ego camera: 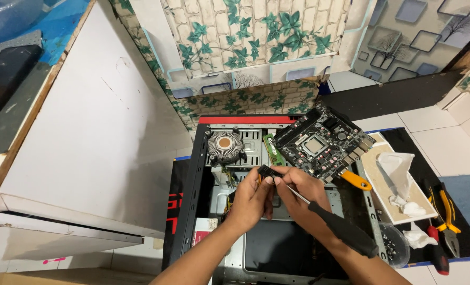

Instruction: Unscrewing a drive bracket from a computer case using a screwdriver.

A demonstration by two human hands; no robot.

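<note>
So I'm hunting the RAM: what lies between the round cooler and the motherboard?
In the head view, a green memory stick lies between the cooler and the motherboard.

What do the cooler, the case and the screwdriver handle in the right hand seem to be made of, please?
Cooler: likely aluminium fins around a copper-coloured core, matt silver. Case: pressed sheet steel by its grey perforated panel, black-painted frame. Screwdriver handle in the right hand: matt black, probably plastic or rubber.

There were two hands point(253, 198), one case point(193, 179), one motherboard point(322, 142), one cooler point(225, 146), two screwdrivers point(343, 229), one pair of pliers point(446, 216), one screw cup point(393, 245).
</note>
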